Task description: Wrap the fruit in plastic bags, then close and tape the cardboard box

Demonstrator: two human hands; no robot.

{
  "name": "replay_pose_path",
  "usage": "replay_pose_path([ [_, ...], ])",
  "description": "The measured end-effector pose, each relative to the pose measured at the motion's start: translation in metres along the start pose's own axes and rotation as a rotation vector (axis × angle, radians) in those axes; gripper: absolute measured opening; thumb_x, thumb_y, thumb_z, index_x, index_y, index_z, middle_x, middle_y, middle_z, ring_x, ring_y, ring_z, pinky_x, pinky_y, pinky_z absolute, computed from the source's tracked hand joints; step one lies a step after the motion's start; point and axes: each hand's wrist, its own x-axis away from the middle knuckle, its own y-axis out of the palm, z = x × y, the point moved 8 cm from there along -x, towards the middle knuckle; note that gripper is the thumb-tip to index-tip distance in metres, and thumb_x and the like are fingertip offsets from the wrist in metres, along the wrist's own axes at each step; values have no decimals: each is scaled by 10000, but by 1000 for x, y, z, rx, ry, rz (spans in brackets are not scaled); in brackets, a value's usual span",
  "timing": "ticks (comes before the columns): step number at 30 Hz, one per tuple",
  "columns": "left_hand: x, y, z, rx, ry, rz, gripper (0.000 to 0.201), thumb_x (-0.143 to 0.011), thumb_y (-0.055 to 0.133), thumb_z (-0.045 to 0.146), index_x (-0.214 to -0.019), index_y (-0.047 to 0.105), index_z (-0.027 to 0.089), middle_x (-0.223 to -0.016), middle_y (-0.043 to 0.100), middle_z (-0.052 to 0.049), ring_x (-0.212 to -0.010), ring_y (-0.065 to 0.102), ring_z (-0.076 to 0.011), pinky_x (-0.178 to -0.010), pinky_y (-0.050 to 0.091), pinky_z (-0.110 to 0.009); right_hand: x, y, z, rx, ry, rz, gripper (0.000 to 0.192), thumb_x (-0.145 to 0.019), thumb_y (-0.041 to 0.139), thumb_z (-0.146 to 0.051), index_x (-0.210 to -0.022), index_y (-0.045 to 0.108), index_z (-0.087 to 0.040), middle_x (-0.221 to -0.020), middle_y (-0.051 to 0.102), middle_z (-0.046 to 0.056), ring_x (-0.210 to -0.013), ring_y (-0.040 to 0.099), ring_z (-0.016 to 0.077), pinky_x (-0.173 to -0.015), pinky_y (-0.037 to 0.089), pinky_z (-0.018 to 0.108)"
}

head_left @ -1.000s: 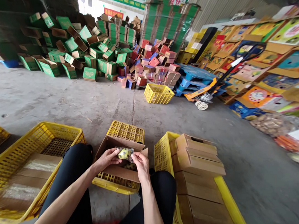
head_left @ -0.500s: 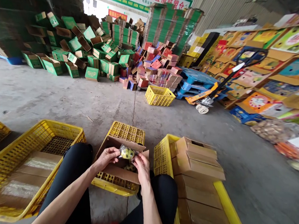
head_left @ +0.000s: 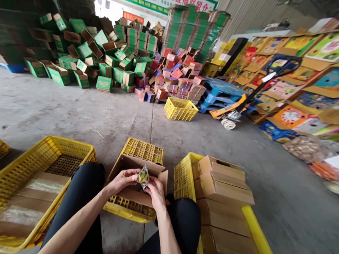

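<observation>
We've got both hands on one wrapped fruit (head_left: 143,176), held right over the open box (head_left: 136,196) on the middle crate (head_left: 143,150). Left hand (head_left: 123,180) pinches it at 9 o'clock, right hand (head_left: 155,191) grips the wrapper at 5. It's yellow-green in clear film. Looks mid-pack to us: closed boxes (head_left: 224,182) stacked at 3 o'clock, this one unfinished.

fruit wrapper (head_left: 143,176): clear glossy plastic film, crinkled, pinched between both hands
box (head_left: 136,195) under the grip: matt brown cardboard, plain
crate (head_left: 143,150) below that box: yellow moulded plastic, perforated, slight sheen
boxes (head_left: 224,182) right of the grip: same matt brown cardboard
crate left of the grip (head_left: 47,152): yellow lattice plastic
floor (head_left: 79,116): rough, stained grey concrete
trousers (head_left: 81,198): black matt cloth
</observation>
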Motion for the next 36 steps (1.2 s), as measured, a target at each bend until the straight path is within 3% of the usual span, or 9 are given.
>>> replay_pose_path([
  [4, 3, 12, 5, -13, 10, -113, 650, -778, 909, 400, -1368, 699, 225, -1321, 728, -106, -1173, 687, -284, -980, 507, -345, 3, 7, -1, -24, 18, -71, 380, -597, 914, -338, -918, 771, -194, -870, 800, 45, -814, 729, 196, -706, 567, 271],
  [8, 4, 23, 7, -34, 22, -193, 747, -749, 930, 368, -1429, 650, 235, -1251, 754, -102, -1138, 697, -301, -1021, 484, -398, 3, 8, 1, -62, 39, -107, 442, -576, 918, -290, -983, 768, -207, -907, 804, 40, -788, 728, 181, -698, 565, 268],
  [15, 4, 24, 16, -138, 158, -187, 508, -807, 884, 384, -1257, 732, 206, -1244, 738, -99, -1195, 642, -291, -1080, 431, -400, 6, 17, 11, 6, 64, -220, 439, -654, 901, -306, -1054, 740, -218, -867, 792, 28, -736, 743, 185, -684, 574, 285],
  [22, 0, 19, 13, -112, 184, -118, 481, -734, 936, 374, -1106, 686, 201, -1100, 742, -68, -1053, 662, -238, -933, 480, -333, 4, 21, 19, 87, 39, -290, 436, -682, 905, -394, -1058, 755, -231, -1002, 796, 49, -875, 762, 231, -771, 602, 338],
  [26, 0, 12, 16, -140, 210, -30, 531, -681, 962, 388, -1066, 645, 206, -1032, 717, -39, -942, 654, -203, -832, 486, -295, -2, 11, 8, 48, -13, -177, 493, -675, 893, -534, -1044, 774, -228, -1092, 793, 76, -986, 751, 268, -831, 607, 371],
  [30, 0, 5, 16, -237, 216, 53, 536, -670, 958, 411, -1045, 632, 211, -961, 679, -4, -809, 615, -159, -733, 465, -259, -1, 4, -14, 38, -60, -124, 578, -786, 747, -705, -1142, 777, -250, -1210, 765, 89, -1130, 706, 281, -830, 604, 353],
  [33, 0, 1, 13, -308, 205, 77, 555, -643, 969, 413, -1047, 649, 206, -937, 679, -5, -793, 614, -166, -729, 469, -269, 1, 3, -20, 102, -62, -142, 515, -754, 817, -647, -1086, 788, -254, -1136, 778, 73, -1099, 707, 267, -809, 597, 325],
  [36, -1, -4, 11, -339, 212, 112, 663, -603, 991, 389, -1159, 674, 215, -1077, 710, -48, -943, 653, -225, -829, 498, -310, -1, -2, -18, 95, -68, -98, 440, -629, 932, -549, -881, 771, -227, -935, 780, 38, -911, 724, 219, -775, 591, 301],
])
